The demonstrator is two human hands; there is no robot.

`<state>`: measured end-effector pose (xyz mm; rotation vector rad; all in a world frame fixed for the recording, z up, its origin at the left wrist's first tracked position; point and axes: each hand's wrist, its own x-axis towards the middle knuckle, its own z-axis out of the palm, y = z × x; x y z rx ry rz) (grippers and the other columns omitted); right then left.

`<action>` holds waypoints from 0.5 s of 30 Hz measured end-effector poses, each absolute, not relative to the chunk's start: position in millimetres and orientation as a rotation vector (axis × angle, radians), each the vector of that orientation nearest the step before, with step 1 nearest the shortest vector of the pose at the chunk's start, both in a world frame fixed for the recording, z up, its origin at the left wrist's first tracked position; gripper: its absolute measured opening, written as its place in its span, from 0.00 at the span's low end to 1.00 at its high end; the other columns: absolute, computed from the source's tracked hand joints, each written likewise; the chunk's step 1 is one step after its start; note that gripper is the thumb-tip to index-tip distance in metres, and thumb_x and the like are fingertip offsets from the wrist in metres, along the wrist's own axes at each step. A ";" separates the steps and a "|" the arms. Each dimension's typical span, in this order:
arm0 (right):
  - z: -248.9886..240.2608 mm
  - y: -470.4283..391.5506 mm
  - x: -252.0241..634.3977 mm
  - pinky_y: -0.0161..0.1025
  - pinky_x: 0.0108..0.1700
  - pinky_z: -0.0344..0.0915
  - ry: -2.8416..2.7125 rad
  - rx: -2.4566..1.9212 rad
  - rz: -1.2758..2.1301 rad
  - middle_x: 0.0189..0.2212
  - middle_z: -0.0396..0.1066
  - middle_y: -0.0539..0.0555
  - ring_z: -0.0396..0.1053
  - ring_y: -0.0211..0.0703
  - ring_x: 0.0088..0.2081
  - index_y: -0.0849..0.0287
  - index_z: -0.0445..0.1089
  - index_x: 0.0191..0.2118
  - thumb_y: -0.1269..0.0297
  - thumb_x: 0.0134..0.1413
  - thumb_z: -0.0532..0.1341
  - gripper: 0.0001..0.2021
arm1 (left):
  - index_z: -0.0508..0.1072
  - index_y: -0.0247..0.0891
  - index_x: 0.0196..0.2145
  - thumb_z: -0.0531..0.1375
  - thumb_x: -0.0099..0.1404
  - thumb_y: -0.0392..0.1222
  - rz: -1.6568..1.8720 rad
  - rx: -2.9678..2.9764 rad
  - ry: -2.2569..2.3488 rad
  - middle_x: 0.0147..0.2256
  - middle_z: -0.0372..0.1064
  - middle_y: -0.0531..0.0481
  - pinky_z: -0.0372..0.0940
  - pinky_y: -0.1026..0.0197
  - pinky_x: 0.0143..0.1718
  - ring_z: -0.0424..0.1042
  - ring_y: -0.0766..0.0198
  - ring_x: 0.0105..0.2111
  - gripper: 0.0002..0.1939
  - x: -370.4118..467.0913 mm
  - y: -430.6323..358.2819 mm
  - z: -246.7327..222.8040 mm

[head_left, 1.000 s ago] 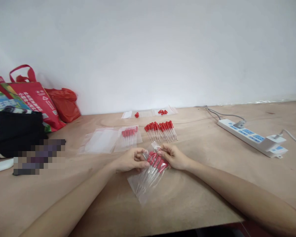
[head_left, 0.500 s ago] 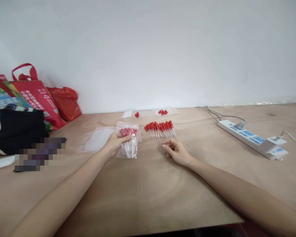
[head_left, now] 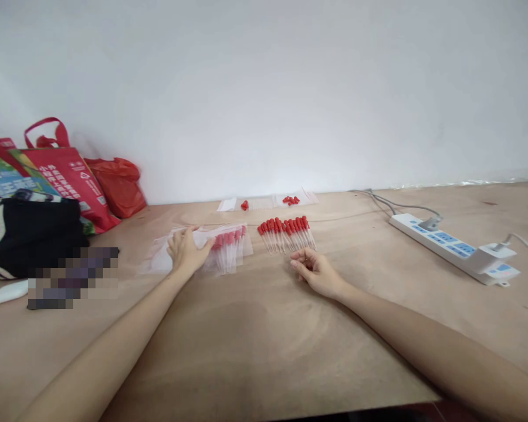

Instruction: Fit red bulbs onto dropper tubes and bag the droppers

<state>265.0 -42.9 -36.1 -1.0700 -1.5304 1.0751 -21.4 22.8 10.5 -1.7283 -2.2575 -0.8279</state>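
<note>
My left hand (head_left: 187,252) lies over a stack of clear zip bags (head_left: 161,258), its fingers spread and touching the plastic. Beside its thumb, a clear bag of red-topped droppers (head_left: 226,252) lies flat, bulbs toward the wall. To the right, a row of loose droppers (head_left: 286,231) with red bulbs and thin clear tubes is spread side by side on the table. Just below that row rests my right hand (head_left: 314,272), fingers loosely curled in and nothing visible in them.
Toward the wall lie loose red bulbs (head_left: 291,200) on clear plastic, and another few red bulbs (head_left: 244,205). A white power strip (head_left: 449,243) with plugs and cables stands right. Shopping bags (head_left: 66,176), a black cloth bag (head_left: 39,234) and a blurred dark object (head_left: 74,275) sit left.
My left hand has let go of the bag of droppers, which now lies on the table, and has moved left onto the stacked zip bags. My right hand has stayed put.
</note>
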 end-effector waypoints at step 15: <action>-39.2 -40.7 267.8 0.33 0.25 0.59 -1.620 -1.113 1.004 0.23 0.62 0.48 0.60 0.32 0.21 0.60 0.62 0.35 0.60 0.47 0.56 0.10 | 0.68 0.29 0.35 0.64 0.44 0.47 -0.864 -1.683 -2.638 0.32 0.68 0.40 0.62 0.52 0.34 0.68 0.46 0.36 0.23 -110.3 46.4 7.8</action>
